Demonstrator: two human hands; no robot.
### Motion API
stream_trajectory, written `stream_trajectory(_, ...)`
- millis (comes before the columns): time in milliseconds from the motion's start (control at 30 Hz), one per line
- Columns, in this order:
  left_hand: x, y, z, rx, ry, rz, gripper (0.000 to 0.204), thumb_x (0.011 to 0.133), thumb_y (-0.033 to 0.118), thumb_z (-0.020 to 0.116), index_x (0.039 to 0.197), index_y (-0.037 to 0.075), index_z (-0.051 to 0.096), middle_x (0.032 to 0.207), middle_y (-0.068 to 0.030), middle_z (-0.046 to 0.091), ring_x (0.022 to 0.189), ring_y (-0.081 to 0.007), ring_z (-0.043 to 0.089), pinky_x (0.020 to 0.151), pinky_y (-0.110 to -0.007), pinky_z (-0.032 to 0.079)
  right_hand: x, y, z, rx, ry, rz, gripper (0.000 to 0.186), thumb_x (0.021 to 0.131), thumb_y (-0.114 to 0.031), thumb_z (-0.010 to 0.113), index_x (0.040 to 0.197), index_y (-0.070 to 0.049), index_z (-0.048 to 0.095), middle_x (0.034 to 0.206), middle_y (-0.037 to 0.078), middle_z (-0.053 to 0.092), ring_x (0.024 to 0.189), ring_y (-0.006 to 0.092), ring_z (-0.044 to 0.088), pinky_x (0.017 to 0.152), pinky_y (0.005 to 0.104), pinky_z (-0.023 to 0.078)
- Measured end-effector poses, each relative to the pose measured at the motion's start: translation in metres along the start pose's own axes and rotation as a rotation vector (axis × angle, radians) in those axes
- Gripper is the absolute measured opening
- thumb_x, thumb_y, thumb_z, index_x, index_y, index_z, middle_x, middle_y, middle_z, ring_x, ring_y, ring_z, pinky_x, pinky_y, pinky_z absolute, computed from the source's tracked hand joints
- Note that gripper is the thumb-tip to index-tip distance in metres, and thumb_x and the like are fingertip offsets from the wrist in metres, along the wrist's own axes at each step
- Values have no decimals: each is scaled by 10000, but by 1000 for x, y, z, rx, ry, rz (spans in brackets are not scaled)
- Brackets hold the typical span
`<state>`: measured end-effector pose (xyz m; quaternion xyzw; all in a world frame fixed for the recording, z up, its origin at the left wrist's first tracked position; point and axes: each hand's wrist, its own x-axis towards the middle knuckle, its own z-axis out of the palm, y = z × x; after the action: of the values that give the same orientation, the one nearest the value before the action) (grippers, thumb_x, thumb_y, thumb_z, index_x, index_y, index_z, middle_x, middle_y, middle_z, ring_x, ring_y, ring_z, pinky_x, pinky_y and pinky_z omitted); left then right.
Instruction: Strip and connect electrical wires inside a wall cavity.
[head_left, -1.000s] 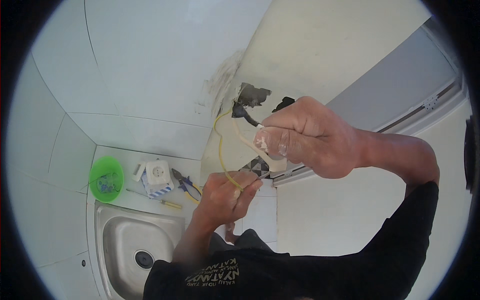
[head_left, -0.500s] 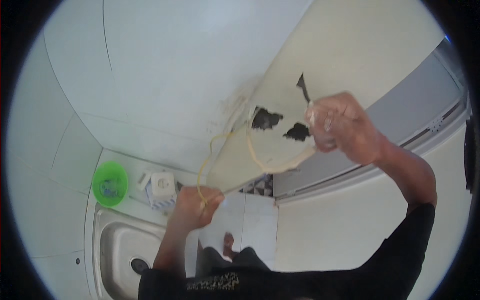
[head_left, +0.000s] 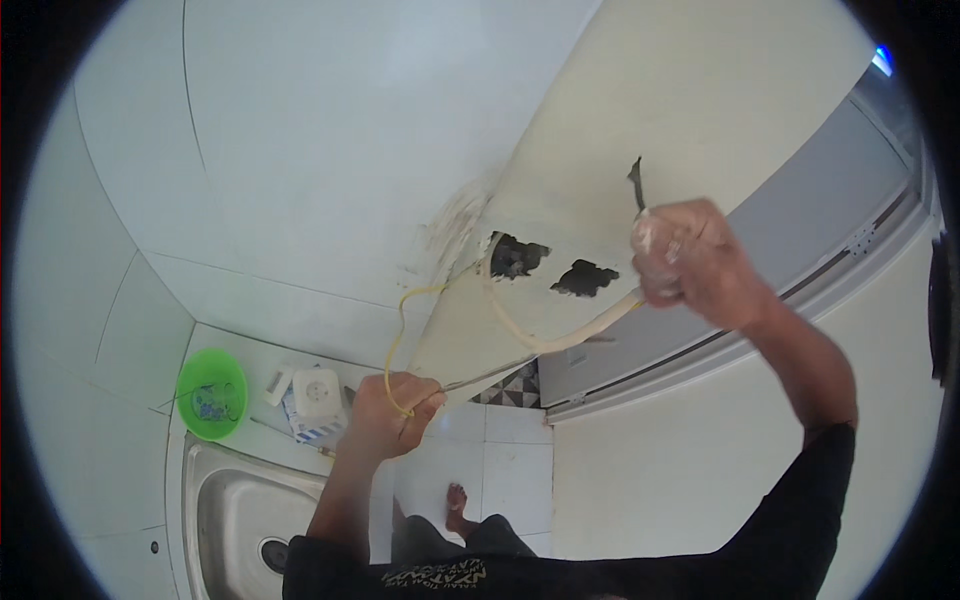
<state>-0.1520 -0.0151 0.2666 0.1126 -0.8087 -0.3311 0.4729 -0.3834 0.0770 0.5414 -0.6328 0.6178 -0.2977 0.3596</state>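
Note:
My left hand (head_left: 388,415) is closed on a thin yellow wire (head_left: 403,330), which loops up toward the ragged left hole (head_left: 518,256) in the cream wall. A thin grey rod or wire (head_left: 490,375) reaches rightward from the same fist. Out of that hole bends a thick cream cable or tube (head_left: 540,345), its other end in my closed right hand (head_left: 690,262). Above the right fist sticks a dark narrow strip (head_left: 637,180); its kind is unclear. Beside the first hole is a second ragged hole (head_left: 585,278).
At lower left is a steel sink (head_left: 235,520) with a drain. On the counter behind it stand a green tub (head_left: 212,395) with small things inside and a white socket (head_left: 317,392) on a striped box. A grey panel (head_left: 800,210) runs along the right.
My right hand has moved a little right from the holes, with the dark strip and cable end. The cable's curve hangs smoother. My left hand keeps its grip. The view has shifted slightly.

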Motion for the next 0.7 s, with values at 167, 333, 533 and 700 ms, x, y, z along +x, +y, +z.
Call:
stream_trajectory(167,-13,28,8,-5,-47,-272,95,854,135,644,850,40,648,739,-149,642,704,-342,634,632,-409,494,-9,14,26,420,150,-312,417,956,-405,547,710,-94,416,627,-8,365,486,94,322,422,247,293)
stream_trajectory(333,-14,51,56,-118,30,-399,150,898,139,584,903,5,651,846,-183,662,805,-366,636,740,-420,503,-8,26,79,1063,168,-304,307,932,-331,570,775,-97,449,674,-7,420,531,114,404,448,252,385)
stream_trajectory(533,3,62,92,-428,-126,-599,231,933,209,571,968,-5,652,908,-106,691,851,-257,654,764,-366,500,25,22,231,-368,63,-552,131,791,-76,558,856,37,561,859,192,570,819,323,585,703,424,477)
stream_trajectory(700,-43,34,75,-451,-133,-726,313,951,260,566,1051,-27,641,1002,-115,683,920,-194,638,817,-349,494,9,25,222,-385,514,-855,276,774,-89,561,994,79,571,1007,221,566,977,358,557,891,417,456)
